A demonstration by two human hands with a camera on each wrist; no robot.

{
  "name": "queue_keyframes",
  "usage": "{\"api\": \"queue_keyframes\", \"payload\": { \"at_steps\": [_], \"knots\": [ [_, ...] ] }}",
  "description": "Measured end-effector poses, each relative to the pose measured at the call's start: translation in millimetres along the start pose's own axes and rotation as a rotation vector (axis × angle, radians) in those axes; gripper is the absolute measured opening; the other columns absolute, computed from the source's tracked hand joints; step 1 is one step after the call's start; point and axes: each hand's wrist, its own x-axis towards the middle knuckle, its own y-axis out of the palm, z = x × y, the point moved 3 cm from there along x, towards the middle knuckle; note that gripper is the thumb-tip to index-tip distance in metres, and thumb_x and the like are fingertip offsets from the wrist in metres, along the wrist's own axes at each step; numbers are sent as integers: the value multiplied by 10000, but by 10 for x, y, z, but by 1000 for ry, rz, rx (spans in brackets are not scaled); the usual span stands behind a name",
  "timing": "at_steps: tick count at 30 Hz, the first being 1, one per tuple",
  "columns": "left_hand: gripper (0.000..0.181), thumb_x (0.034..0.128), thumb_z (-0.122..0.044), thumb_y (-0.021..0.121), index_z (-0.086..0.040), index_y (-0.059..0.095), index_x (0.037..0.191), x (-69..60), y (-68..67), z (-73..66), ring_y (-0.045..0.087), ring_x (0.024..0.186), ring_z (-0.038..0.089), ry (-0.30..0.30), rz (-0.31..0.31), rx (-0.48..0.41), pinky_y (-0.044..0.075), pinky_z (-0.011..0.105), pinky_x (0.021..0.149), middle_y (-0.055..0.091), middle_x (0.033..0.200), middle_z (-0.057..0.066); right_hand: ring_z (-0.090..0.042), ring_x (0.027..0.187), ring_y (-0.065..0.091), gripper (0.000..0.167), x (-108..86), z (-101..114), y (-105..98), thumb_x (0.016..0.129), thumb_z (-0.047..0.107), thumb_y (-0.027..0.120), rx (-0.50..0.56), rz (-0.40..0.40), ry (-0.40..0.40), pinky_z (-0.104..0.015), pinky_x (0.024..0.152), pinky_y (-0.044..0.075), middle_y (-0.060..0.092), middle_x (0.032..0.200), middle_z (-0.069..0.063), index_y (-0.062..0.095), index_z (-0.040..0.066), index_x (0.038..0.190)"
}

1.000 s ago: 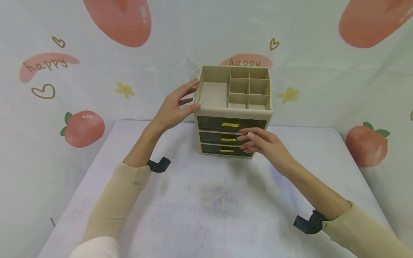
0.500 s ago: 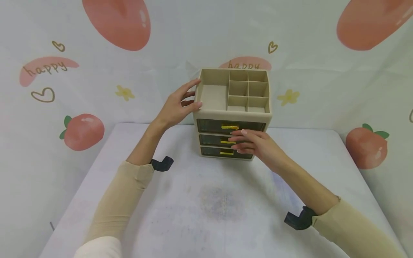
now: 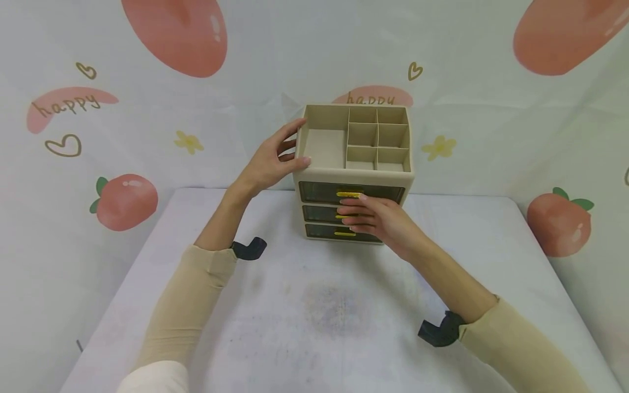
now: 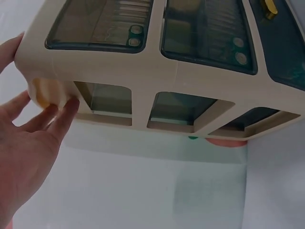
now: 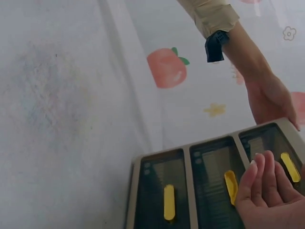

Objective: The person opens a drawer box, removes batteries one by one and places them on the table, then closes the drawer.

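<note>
A beige desktop drawer organizer (image 3: 354, 176) with three dark drawers stands at the back of the table, its top split into compartments. My left hand (image 3: 267, 164) holds its upper left side, thumb over the front rim and fingers along the side wall. In the left wrist view the fingertips (image 4: 69, 107) press the side near the top. My right hand (image 3: 385, 221) is in front of the drawers, fingers extended and slightly bent. Its thumb is at the right end of the top yellow handle (image 3: 349, 194); contact is unclear. The fingers partly cover the middle handle (image 5: 230, 186). All drawers look closed.
The white table (image 3: 324, 322) has a faint stained patch in its middle. Behind it hangs a pale cloth backdrop (image 3: 245, 65) printed with peaches, hearts and flowers, close to the organizer's back. A black strap (image 3: 442, 329) is on each forearm.
My right hand has moved left across the drawer fronts, bringing its thumb to the top handle. The left thumb has slid slightly further over the rim. The organizer stays in place.
</note>
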Motion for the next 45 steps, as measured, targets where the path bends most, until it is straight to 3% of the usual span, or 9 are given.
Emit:
{"api": "queue_keyframes", "payload": {
  "at_steps": [18,30,45],
  "knots": [
    [754,891,-41,707,-132,351,1550,-36,15,50,395,1396,276,-3,-13,-119,443,433,1040,301,1585,0,-314,1181,599,568,100,-47,55,1048,398,487,138,-48,4,-329,957,503,689,1193,-95,543,-76,1357],
    [761,895,-32,696,-140,336,1557,-36,16,77,393,1397,277,8,-13,-132,435,436,1043,297,1591,8,-163,952,678,519,120,-52,97,1013,354,578,168,-152,-6,-268,845,540,734,1096,-62,587,-83,1293],
    [764,891,-55,713,-154,345,1553,-40,29,68,409,1388,255,11,-23,-118,423,408,1062,313,1583,19,-152,899,696,457,113,-47,147,1019,300,560,194,-200,-12,-246,802,545,744,1034,-61,606,-99,1239]
  ]
}}
